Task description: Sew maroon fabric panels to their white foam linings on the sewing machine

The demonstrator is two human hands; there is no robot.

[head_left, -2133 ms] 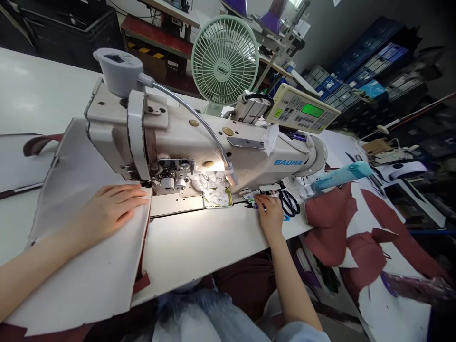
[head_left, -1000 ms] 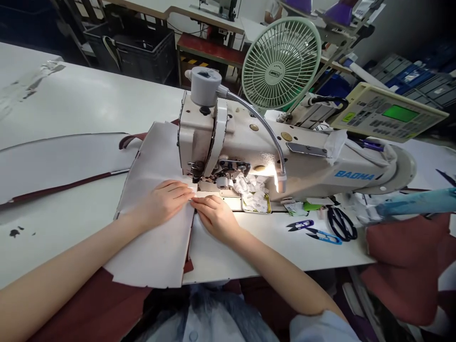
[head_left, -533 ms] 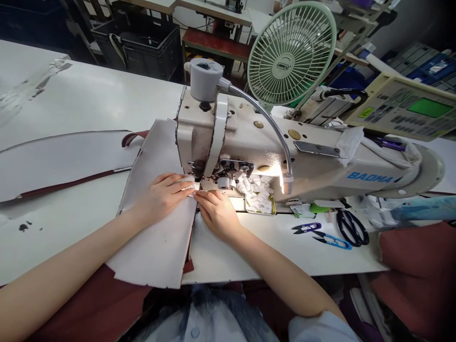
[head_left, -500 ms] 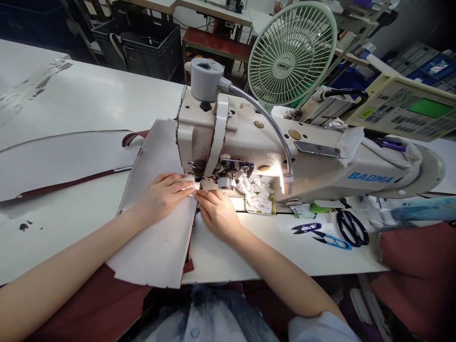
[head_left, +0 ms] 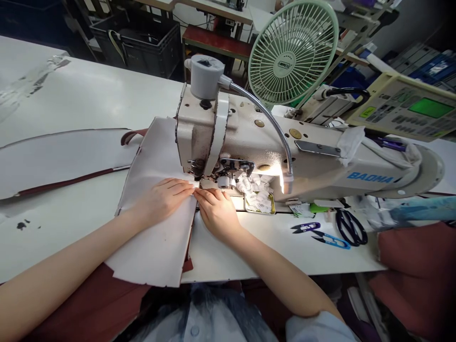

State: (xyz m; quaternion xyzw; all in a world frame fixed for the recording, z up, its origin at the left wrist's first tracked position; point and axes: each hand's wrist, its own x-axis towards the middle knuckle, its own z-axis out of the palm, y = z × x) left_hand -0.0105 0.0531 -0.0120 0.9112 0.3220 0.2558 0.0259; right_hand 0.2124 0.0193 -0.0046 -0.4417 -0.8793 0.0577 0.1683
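Observation:
A large white-backed panel (head_left: pixel 156 247) with a dark red face showing at its edge lies under the head of the sewing machine (head_left: pixel 249 128). My left hand (head_left: pixel 166 202) rests flat on this panel, fingers stretched toward the needle area. Close beside it, my right hand (head_left: pixel 217 209) has its fingers bent over the panel's right edge, almost touching the left fingertips. A lit lamp shines just right of the hands. What lies under the fingertips is hidden. A small tray (head_left: pixel 260 204) heaped with white labels sits right of the needle.
Purple thread snips (head_left: pixel 305 227), blue snips (head_left: pixel 332 240) and black scissors (head_left: pixel 352 228) lie on the table at right. Another white-backed piece (head_left: pixel 71 161) with a dark red strip extends left. Behind the machine stand a green fan (head_left: pixel 285 61) and a control box (head_left: pixel 409 107).
My left fingers have drawn closer together at the needle, and the bit of white under them is now mostly covered. The right hand and the panel have barely moved.

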